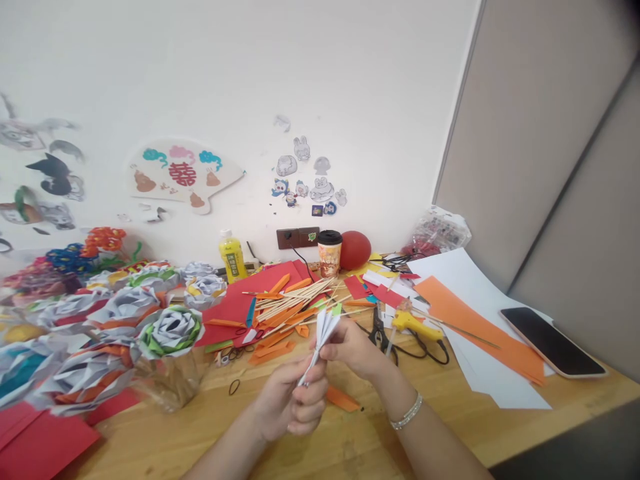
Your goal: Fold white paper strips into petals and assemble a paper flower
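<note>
A small bundle of folded white paper (324, 332), with a bit of green at its top, stands tilted between my two hands over the table. My left hand (296, 399) is closed around its lower end. The fingers of my right hand (350, 348) pinch the bundle from the right, a little higher up. Just beyond my hands lie thin wooden sticks (295, 300) and folded orange paper pieces (273, 352). Another orange piece (343, 399) rests under my right wrist. To the right is a yellow hot glue gun (416, 325), and beside it black-handled scissors (379, 328).
Several paper flowers (173, 330) crowd the left side. Red paper (47, 440) lies at the front left. A yellow-labelled bottle (233, 257), a lidded paper cup (330, 257) and a red balloon (355, 250) stand along the wall. Orange sheets (480, 327) and a phone (553, 341) lie right.
</note>
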A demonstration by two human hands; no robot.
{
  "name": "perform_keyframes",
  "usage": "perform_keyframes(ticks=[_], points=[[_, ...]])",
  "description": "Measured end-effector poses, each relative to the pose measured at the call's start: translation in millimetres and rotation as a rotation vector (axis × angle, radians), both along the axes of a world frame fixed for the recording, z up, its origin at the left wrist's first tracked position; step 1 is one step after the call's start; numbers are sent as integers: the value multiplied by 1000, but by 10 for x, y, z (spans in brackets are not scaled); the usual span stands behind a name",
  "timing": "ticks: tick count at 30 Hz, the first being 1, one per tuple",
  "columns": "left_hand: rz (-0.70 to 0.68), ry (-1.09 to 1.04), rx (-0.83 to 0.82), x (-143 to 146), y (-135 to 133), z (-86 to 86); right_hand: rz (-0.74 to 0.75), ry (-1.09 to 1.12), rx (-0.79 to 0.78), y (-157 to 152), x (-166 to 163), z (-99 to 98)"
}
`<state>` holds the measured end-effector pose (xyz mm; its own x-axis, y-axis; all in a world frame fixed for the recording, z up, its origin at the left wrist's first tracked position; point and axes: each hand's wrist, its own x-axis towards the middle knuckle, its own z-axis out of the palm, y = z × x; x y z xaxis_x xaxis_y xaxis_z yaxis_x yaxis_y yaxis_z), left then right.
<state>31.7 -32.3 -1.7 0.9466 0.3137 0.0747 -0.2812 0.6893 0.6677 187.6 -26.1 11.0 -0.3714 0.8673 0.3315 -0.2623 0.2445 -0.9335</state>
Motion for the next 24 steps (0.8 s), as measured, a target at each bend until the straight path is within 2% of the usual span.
perform_keyframes(ticks=[2, 8, 10, 11, 13, 17, 20, 22, 24], points=[[113, 53, 79, 41, -5, 19, -12, 44, -32, 26, -7, -18], [826, 449, 634, 82, 94, 93, -270, 26, -62, 100, -57, -15], [915, 529, 727, 77, 122, 89, -299, -15, -64, 104, -68, -9], [918, 530, 717, 76, 129, 82, -291, -38, -59, 102, -65, -6], [841, 466, 608, 75, 126, 68, -259, -80, -18, 95, -41, 5], [578, 227, 314, 69, 65, 54, -155, -75, 77, 55, 20, 46], [387, 118, 152, 51, 6, 37, -101, -30, 112, 8, 19, 72], [279, 90, 78, 40, -17, 25, -93, -38, 136, -13, -7, 69], [249, 121, 75, 43, -15, 32, -120, -27, 130, -10, -41, 46]])
